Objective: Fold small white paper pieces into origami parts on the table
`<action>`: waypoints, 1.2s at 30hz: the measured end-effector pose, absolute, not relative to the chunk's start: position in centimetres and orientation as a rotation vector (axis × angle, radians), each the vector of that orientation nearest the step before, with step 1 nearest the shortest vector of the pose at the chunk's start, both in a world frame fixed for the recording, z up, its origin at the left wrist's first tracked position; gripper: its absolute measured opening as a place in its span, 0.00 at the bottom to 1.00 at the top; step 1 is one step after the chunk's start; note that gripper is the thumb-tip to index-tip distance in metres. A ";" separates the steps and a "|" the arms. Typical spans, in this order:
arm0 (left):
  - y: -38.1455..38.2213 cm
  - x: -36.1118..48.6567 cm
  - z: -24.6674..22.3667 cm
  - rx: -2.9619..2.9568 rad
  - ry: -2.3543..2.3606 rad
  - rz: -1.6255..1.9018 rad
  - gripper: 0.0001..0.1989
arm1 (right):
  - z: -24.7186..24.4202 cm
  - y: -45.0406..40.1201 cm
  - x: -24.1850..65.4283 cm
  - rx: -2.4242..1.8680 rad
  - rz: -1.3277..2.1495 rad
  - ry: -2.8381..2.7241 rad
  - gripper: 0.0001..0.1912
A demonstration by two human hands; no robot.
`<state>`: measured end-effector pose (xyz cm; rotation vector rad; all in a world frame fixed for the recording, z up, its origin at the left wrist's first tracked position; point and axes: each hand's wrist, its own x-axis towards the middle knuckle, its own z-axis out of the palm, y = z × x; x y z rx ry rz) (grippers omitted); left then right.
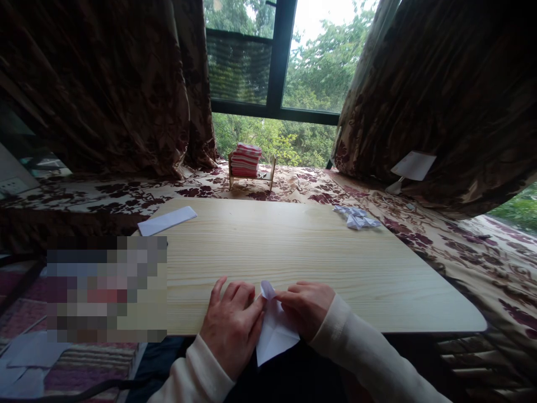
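Note:
A partly folded sheet of white paper [276, 333] lies over the front edge of the table, its lower corner hanging past the edge. Its narrow top end curls up between my hands. My left hand [232, 322] grips the paper's left side, with the thumb and index finger near the top fold. From the right, my right hand [308, 308] pinches the paper close to the same fold, fingers curled. Parts of the fingertips are hidden by the paper and by each other.
On the pale wooden table [335, 268], a flat white paper strip [168, 220] lies at the back left and several folded paper pieces [356, 217] at the back right. Behind stand a small rack [251, 176] with striped cloths [246, 159] and a white lamp [413, 165]. A blurred patch covers the left.

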<state>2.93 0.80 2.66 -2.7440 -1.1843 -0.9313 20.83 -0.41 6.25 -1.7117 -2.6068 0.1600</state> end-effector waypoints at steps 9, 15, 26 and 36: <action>1.4 2.9 3.0 -2.776 -1.146 -0.879 0.14 | 6.9 -0.2 20.6 -1.731 0.130 -2.711 0.16; 1.1 1.9 3.1 -2.814 -1.085 -0.870 0.12 | 6.8 -0.3 20.6 -1.735 0.117 -2.692 0.17; 3.0 2.9 3.0 -2.811 -1.010 -0.730 0.14 | 7.0 0.0 20.4 -1.736 0.114 -2.719 0.10; -0.5 0.8 3.1 -2.766 -1.013 -0.913 0.13 | 6.9 -0.6 20.8 -1.715 0.123 -2.674 0.15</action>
